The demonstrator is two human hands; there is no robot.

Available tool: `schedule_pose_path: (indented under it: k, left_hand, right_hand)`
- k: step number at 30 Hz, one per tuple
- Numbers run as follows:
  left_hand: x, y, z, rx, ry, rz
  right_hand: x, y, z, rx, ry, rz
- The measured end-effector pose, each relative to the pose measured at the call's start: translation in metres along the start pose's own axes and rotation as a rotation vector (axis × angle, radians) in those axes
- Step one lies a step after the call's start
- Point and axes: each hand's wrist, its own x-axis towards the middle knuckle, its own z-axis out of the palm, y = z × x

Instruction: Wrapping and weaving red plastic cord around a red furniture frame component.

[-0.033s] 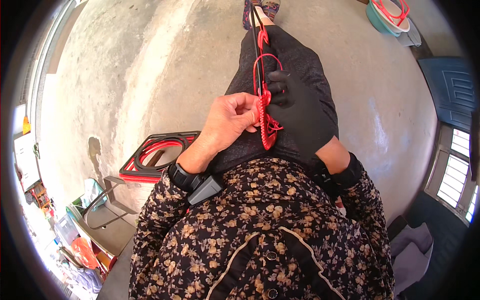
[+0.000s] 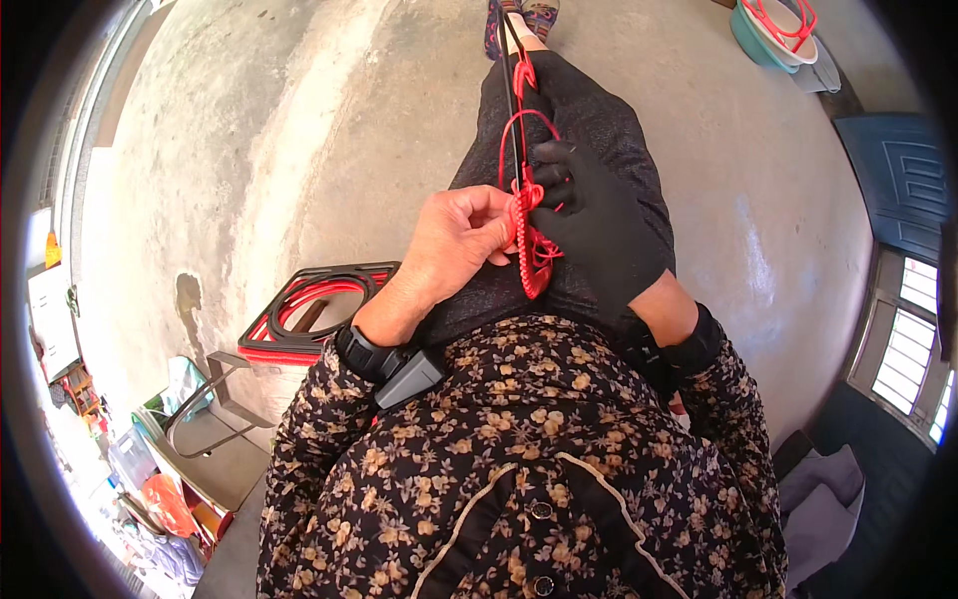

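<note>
A red braided cord piece (image 2: 534, 285) lies over my dark trousers, its long plaited edge hanging toward my lap. My left hand (image 2: 454, 240), bare, is closed with thumb and fingers pinching the upper end of this braid. My right hand (image 2: 604, 225), in a black glove, is closed beside it on the right, fingers bent round a strand of red cord. A thin red loop (image 2: 529, 114) arches above the knot, its right end reaching the gloved fingers. A narrow black bar (image 2: 511, 95) runs from the knot toward my feet, with another red knot (image 2: 525, 75) along it.
Left of my knee, black and red frames and rings (image 2: 319, 304) lie stacked. A metal-framed seat (image 2: 215, 394) is nearby. Far right, a green basin (image 2: 753, 40) holds a white basin with red pieces. A blue door (image 2: 893, 180) and grey cloth (image 2: 823, 499) are on the right.
The thin red loop has shifted slightly left and its top has dropped a little. The cord at the knot looks looser and bunched. Both hands are nearly where they were.
</note>
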Motion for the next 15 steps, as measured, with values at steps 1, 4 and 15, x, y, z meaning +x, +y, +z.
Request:
schedule_pose_path:
  k: [1,4,15]
  left_hand:
    - [-0.001,-0.001,-0.002,0.000,0.000,0.001]
    - [-0.005,0.002,-0.011,-0.109,0.025,0.036]
    - [-0.083,0.122,-0.070,-0.567,0.280,0.628]
  right_hand:
    - [0.001,-0.002,-0.002,-0.079,-0.004,0.005]
    - [0.006,-0.008,-0.013,-0.177,0.090,0.021]
    - [0.024,-0.052,0.005,-1.014,0.067,-0.779]
